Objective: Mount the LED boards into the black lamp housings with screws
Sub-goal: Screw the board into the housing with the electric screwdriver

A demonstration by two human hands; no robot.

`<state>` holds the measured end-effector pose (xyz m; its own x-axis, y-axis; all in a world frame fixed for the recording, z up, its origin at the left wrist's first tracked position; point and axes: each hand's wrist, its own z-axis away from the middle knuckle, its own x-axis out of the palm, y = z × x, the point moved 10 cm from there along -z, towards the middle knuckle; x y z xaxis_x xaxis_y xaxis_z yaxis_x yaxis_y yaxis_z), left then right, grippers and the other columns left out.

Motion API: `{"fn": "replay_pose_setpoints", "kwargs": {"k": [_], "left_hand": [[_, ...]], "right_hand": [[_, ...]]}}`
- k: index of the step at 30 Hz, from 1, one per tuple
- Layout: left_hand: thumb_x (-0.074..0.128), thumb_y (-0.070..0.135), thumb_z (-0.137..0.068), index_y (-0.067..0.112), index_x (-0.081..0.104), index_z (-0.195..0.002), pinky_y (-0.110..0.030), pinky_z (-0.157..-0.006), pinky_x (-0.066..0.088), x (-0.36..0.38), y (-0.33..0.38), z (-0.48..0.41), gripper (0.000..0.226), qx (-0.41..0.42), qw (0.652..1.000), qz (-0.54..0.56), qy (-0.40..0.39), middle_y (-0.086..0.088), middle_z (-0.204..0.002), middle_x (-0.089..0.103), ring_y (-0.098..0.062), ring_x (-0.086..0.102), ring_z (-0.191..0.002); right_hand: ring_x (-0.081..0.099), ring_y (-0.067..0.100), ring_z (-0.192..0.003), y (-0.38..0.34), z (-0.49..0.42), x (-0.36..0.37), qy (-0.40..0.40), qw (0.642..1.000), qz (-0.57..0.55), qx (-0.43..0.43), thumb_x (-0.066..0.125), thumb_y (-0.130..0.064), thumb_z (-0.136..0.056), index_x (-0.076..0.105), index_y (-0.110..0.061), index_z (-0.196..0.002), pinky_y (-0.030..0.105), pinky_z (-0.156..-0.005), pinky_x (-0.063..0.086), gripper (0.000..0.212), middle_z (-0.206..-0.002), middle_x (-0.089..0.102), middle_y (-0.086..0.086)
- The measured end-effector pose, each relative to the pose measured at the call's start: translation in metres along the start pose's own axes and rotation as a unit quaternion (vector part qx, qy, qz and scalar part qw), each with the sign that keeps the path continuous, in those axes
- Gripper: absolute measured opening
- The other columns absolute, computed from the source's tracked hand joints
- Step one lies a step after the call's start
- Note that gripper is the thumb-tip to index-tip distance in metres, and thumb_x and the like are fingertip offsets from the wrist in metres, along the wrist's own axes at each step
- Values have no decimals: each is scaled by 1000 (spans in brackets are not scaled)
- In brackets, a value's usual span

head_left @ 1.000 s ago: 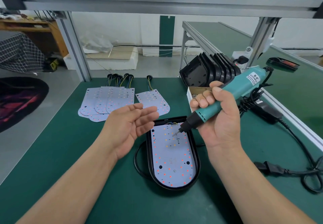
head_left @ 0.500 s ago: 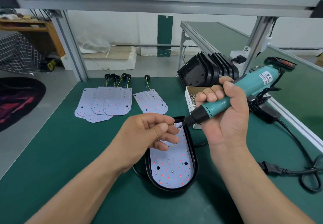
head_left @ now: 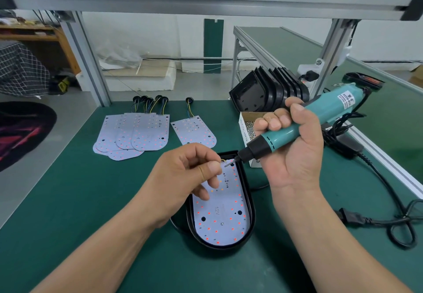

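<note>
An LED board is seen lying inside a black lamp housing on the green tabletop, near the front edge and between the two forearms. The board's upper left part is covered by the left hand, which is held just above it. The thumb is pressed against the forefinger in a pinch right at the bit tip. Whether a screw is held there cannot be told, as it would be too small to be made out.

The right hand is wrapped around a teal electric screwdriver, which is tilted so that the bit points down and left toward the top end of the housing. Short yellow wires can be seen at that end, just beside the bit. A black cable curves out from under the housing's left side.

Behind the right hand a white box of screws is partly hidden by the fingers and the tool's nose. Farther back, a row of empty black housings is stood on edge. At the back left a fanned pile of spare boards is laid flat, with one single board just beside it, each with coloured leads at its far end. To the right, the screwdriver's power cord is looped on the tabletop.
</note>
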<state>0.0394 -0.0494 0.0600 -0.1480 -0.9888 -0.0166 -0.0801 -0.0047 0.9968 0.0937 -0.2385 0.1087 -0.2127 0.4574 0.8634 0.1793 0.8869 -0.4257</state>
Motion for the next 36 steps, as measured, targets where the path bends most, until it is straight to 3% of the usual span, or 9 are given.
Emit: {"fn": "replay_pose_setpoints", "kwargs": {"k": [5,19,26,36], "left_hand": [[80,15,-82,14,82,-93,-30,-64,60,-1,-5,2,11,-28,996,86,1,-16,-85,73,-22,72,-74],[75,11,-86,15,84,-98,-30,-71,61,8,-9,4,16,-32,996,87,-7,-12,-84,75,-20,72,-74],[73,-3,-95,18,84,-95,-29,-72,61,4,-5,1,24,-5,999,44,11,-12,-81,76,-20,73,-72],[74,-4,-94,25,81,-91,-25,-68,59,-10,-6,-3,30,36,998,-22,40,-8,-77,77,-20,75,-72]], "right_hand": [[46,14,-60,-3,1,1,3,1000,-7,-6,53,-11,-99,62,-15,-95,30,-68,49,11,-67,44,-3],[47,14,-60,2,3,3,-8,1000,7,0,55,-11,-99,62,-16,-97,31,-67,49,9,-67,44,-3],[48,14,-60,2,3,5,-13,1000,25,-4,54,-12,-101,62,-17,-97,31,-69,50,10,-67,45,-4],[51,15,-64,11,6,-2,16,997,68,-18,62,-18,-104,58,-18,-98,33,-73,52,7,-71,48,-3]]}}
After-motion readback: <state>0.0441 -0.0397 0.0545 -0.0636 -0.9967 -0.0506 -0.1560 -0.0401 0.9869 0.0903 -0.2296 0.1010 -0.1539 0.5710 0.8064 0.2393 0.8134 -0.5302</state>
